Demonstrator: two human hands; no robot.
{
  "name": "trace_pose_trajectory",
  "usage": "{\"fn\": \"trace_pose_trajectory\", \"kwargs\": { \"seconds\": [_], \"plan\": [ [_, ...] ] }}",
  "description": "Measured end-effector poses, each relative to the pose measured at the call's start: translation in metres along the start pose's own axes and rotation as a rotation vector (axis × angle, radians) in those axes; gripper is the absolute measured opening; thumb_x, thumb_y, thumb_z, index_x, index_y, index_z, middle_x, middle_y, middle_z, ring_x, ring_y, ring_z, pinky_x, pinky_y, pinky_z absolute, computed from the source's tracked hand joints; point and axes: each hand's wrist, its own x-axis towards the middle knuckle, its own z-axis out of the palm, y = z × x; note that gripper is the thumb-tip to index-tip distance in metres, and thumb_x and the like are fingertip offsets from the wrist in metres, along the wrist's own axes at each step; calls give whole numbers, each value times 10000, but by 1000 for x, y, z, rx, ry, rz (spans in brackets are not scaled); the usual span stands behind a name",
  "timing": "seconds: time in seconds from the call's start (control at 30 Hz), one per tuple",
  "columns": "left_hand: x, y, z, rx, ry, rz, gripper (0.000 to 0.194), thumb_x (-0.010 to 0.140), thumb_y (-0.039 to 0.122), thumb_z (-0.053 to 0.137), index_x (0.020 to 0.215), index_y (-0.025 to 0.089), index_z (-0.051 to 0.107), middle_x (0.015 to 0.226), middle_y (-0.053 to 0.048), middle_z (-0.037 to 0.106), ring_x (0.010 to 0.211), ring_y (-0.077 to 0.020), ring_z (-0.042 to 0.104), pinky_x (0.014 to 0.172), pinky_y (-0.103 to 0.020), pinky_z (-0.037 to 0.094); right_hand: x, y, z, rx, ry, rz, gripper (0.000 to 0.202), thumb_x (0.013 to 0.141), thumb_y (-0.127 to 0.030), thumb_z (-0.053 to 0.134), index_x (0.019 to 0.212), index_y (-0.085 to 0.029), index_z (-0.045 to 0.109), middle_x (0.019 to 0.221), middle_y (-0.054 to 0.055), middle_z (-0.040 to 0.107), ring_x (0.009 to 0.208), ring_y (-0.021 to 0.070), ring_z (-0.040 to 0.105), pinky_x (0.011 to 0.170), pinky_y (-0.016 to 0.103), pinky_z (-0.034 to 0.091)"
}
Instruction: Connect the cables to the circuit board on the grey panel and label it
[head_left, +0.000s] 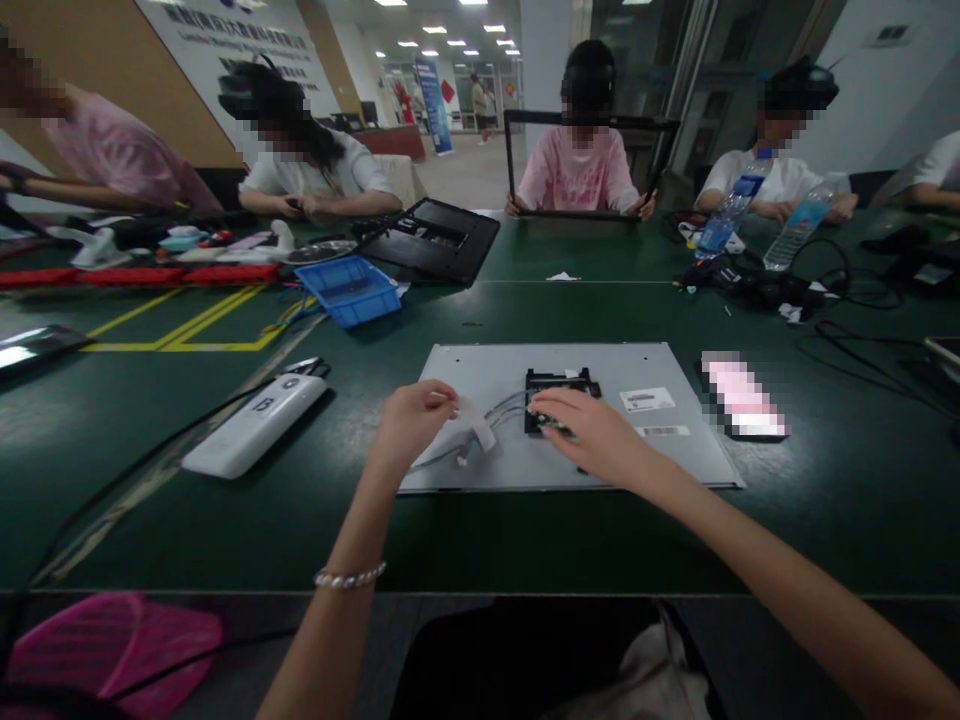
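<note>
A flat silver-grey panel [510, 365] lies on the table in front of me, with two labels on its right part. My left hand [418, 420] is closed in a pinch above its left part, at the top end of a whitish translucent tape strip [480, 428]. Grey cables [504, 408] run beneath the strip towards a black bracket [561, 378] in the panel's middle. Over that bracket my right hand [589, 428] has its fingers bent together at the cable ends. A bit of green circuit board shows under them; what they grip is partly hidden.
A white power bank [255, 425] with a cable lies left, a phone [742, 397] right. Farther back are a blue basket [356, 292], a black plastic cover [439, 240] and bottles [731, 215]. Several people sit opposite; one holds a black frame [592, 214]. Below left is a pink basket [120, 640].
</note>
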Motion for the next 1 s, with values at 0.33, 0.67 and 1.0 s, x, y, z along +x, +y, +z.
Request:
{"fn": "trace_pose_trajectory", "kwargs": {
  "seconds": [0.33,0.67,1.0],
  "plan": [
    [-2,9,17,322,51,43,137,751,247,537,804,206,656,786,-34,702,782,-200,657,663,-261,452,17,-31,46,-240,-209,-257,497,906,-411,430,1256,-61,472,1372,185,442,1274,277,395,1055,418,331],
    [-26,25,28,514,108,444,170,846,171,452,950,176,588,999,-78,589,955,-208,565,871,-332,441,11,-26,64,-193,-244,-232,598,895,-483,413,1282,-27,432,1340,212,461,1269,282,395,1052,406,324],
    [-49,7,43,610,-77,413,368,938,256,336,1252,108,458,1273,-148,545,1153,-242,527,991,-405,393,-1,-33,60,-86,-331,-163,865,826,-654,379,1379,7,297,1460,253,256,1366,332,197,1108,483,180]
  ]
}}
